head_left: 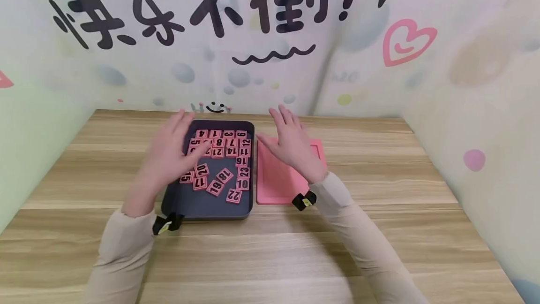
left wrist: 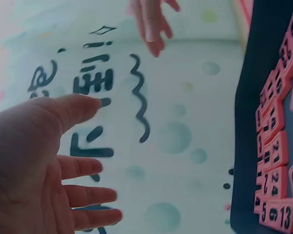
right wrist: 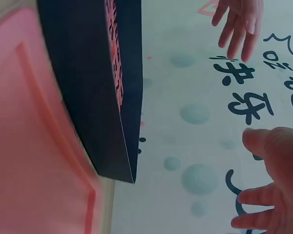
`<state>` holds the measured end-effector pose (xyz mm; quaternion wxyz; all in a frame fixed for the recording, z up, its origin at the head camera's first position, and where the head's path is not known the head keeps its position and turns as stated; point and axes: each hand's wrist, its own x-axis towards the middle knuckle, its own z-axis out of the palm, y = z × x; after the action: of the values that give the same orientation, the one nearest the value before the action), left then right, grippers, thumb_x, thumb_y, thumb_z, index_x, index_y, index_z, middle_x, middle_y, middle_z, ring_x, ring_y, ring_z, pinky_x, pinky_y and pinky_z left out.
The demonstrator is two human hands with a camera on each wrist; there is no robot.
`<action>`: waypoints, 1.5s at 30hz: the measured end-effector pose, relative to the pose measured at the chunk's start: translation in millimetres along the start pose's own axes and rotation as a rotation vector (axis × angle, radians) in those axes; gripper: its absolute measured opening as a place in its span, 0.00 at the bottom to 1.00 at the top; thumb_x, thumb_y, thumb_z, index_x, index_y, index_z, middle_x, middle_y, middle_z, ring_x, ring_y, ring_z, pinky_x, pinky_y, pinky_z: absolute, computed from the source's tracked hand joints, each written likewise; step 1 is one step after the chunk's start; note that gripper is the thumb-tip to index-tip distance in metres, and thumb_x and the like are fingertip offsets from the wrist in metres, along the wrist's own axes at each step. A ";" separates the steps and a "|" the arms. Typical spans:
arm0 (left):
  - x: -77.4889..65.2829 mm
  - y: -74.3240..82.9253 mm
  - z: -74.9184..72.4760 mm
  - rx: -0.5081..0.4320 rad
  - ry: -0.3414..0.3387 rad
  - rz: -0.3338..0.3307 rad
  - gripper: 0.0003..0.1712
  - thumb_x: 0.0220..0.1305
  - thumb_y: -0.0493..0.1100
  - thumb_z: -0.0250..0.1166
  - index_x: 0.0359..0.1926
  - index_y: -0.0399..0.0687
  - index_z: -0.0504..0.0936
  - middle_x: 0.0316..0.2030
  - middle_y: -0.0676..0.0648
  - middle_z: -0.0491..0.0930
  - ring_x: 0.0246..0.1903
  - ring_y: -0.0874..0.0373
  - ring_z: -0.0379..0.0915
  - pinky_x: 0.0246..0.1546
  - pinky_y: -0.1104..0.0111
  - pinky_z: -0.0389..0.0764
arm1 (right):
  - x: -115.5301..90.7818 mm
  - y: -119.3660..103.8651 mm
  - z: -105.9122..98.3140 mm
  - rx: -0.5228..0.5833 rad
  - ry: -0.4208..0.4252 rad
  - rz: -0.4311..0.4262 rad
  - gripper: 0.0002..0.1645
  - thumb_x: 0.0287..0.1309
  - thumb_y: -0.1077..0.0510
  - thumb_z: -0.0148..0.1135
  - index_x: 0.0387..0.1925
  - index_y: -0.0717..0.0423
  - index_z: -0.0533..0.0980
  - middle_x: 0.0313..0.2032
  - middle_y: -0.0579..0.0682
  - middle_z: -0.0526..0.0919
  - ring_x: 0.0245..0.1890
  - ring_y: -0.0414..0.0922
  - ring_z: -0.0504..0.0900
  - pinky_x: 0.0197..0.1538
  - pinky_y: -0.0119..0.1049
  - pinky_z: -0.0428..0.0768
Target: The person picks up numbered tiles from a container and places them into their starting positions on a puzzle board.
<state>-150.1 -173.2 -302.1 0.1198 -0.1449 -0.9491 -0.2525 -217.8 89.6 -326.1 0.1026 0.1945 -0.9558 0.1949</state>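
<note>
Pink number tiles [head_left: 217,187] with black digits lie in a dark rectangular tray [head_left: 202,208]. Toward the far end they sit in rows; nearer the front several are scattered at angles. My left hand [head_left: 168,154] hovers over the tray's left side, fingers spread, holding nothing and hiding some tiles. A flat pink square board [head_left: 274,182] with a raised rim lies just right of the tray. Above its upper part is my right hand [head_left: 291,142], fingers extended and empty. The left wrist view shows the left hand's straight fingers [left wrist: 90,195] apart from the tiles.
Tray and board rest on a wood-grain table [head_left: 270,257]. A white printed backdrop [head_left: 270,79] with black lettering rises behind the table's far edge, and side panels stand left and right. Each wrist carries a small black camera strap.
</note>
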 end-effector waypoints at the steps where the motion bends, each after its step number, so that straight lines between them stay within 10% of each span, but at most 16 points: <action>1: -1.5 -3.0 -3.6 -0.052 0.023 -0.002 0.40 0.65 0.54 0.56 0.68 0.34 0.57 0.67 0.30 0.54 0.66 0.35 0.48 0.62 0.42 0.51 | 4.8 -1.7 1.3 0.040 0.009 -0.021 0.42 0.61 0.39 0.55 0.68 0.57 0.58 0.68 0.60 0.58 0.66 0.57 0.57 0.64 0.56 0.59; 5: -6.0 -17.0 -9.9 -0.232 0.132 -0.042 0.27 0.65 0.44 0.58 0.59 0.29 0.69 0.56 0.29 0.70 0.55 0.35 0.65 0.53 0.44 0.66 | 23.9 -9.3 9.1 0.176 0.011 -0.064 0.35 0.62 0.46 0.57 0.64 0.61 0.64 0.61 0.58 0.69 0.61 0.51 0.67 0.62 0.43 0.66; 9: -7.8 -34.5 -4.3 -0.369 0.188 -0.139 0.19 0.66 0.40 0.57 0.51 0.28 0.76 0.46 0.33 0.78 0.42 0.50 0.75 0.41 0.66 0.76 | 41.7 -16.8 21.2 0.310 -0.032 -0.062 0.29 0.61 0.52 0.61 0.60 0.61 0.69 0.56 0.56 0.74 0.55 0.49 0.72 0.57 0.40 0.70; 18: -16.5 -72.1 9.1 -0.743 0.034 -0.447 0.24 0.69 0.43 0.53 0.55 0.24 0.68 0.31 0.68 0.76 0.32 0.71 0.74 0.34 0.75 0.79 | 72.3 -37.1 52.5 0.549 -0.206 0.026 0.20 0.59 0.59 0.62 0.52 0.61 0.74 0.47 0.57 0.79 0.45 0.46 0.77 0.47 0.32 0.76; 28: -22.3 -88.3 25.9 -0.850 -0.087 -0.566 0.28 0.67 0.37 0.55 0.62 0.22 0.60 0.33 0.59 0.76 0.32 0.70 0.74 0.34 0.75 0.79 | 92.9 -50.6 80.4 0.638 -0.287 0.106 0.16 0.58 0.64 0.62 0.48 0.66 0.76 0.42 0.57 0.80 0.39 0.45 0.78 0.37 0.29 0.76; 45: -21.7 -96.1 38.3 -0.793 -0.194 -0.594 0.29 0.62 0.33 0.58 0.61 0.21 0.62 0.46 0.41 0.77 0.29 0.70 0.74 0.31 0.74 0.78 | 102.4 -60.1 115.8 0.365 -0.268 0.150 0.14 0.55 0.61 0.65 0.45 0.56 0.81 0.41 0.49 0.83 0.38 0.42 0.79 0.40 0.32 0.76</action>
<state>-168.1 -237.9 -383.7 -0.1103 0.0744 -0.7872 -0.6022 -299.5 -43.1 -382.8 -0.0767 0.1627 -0.9216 0.3440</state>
